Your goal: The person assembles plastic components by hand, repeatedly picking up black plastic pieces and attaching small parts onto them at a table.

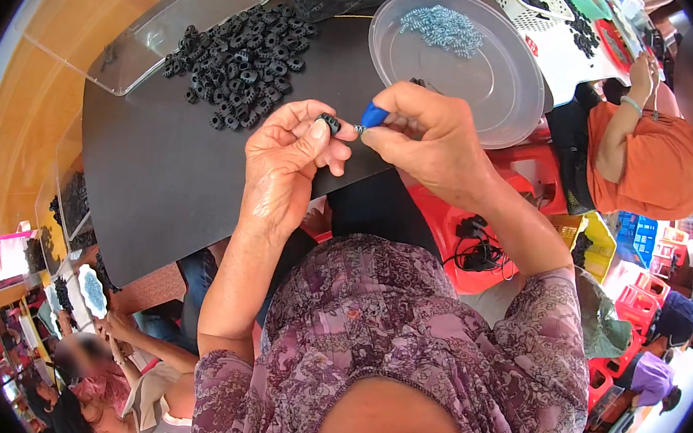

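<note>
My left hand point(281, 165) pinches a small black ribbed plastic part point(330, 123) between thumb and fingers. Close to its right side, my right hand point(436, 138) grips a tiny metal coil spring point(359, 128) at its fingertips. A blue finger cover point(373, 115) wraps the tip of one right finger. The spring's near end points toward the black part; whether they touch, I cannot tell. Beyond my left hand lies a heap of similar black parts point(248, 64). A pile of springs point(443, 30) rests in a round clear plastic tray point(499, 118) past my right hand.
A dark tabletop point(156, 175) lies under the heap. Clear plastic bins point(203, 14) stand at its far side. A red stool point(443, 241) holding black cords is at my right. Co-workers sit on both sides, one in an orange shirt point(649, 152).
</note>
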`<state>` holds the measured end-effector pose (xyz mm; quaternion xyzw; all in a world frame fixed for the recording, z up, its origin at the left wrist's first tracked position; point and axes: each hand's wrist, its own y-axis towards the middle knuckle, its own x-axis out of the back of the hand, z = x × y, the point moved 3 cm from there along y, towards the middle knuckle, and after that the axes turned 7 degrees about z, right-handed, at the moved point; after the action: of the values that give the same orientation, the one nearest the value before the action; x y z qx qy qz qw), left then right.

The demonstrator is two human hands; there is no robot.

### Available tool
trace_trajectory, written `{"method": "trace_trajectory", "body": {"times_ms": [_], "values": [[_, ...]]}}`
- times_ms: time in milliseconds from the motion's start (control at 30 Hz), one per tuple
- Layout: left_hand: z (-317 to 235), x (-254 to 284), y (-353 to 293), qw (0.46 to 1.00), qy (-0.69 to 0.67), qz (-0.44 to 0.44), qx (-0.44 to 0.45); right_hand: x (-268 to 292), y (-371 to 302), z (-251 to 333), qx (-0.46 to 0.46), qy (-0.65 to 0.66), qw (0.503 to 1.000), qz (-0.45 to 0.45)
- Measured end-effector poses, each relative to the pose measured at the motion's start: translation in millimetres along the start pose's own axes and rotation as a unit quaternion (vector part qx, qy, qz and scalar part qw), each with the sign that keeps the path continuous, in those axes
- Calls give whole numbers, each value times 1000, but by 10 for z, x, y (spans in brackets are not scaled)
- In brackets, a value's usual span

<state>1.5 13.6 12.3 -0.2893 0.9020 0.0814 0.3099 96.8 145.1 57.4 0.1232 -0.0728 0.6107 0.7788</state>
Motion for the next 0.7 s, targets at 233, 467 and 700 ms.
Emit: {"method": "trace_trajectory", "body": {"times_ms": [233,467,700], "values": [[121,-55,7,999,-29,-24,-13,-36,-6,-84,-25,-22,999,18],[144,-98,-39,997,46,-36,-55,-18,-3,-64,-48,-34,998,26],[152,-115,-84,992,109,-27,-48,58,-16,-37,-50,7,998,34]]}}
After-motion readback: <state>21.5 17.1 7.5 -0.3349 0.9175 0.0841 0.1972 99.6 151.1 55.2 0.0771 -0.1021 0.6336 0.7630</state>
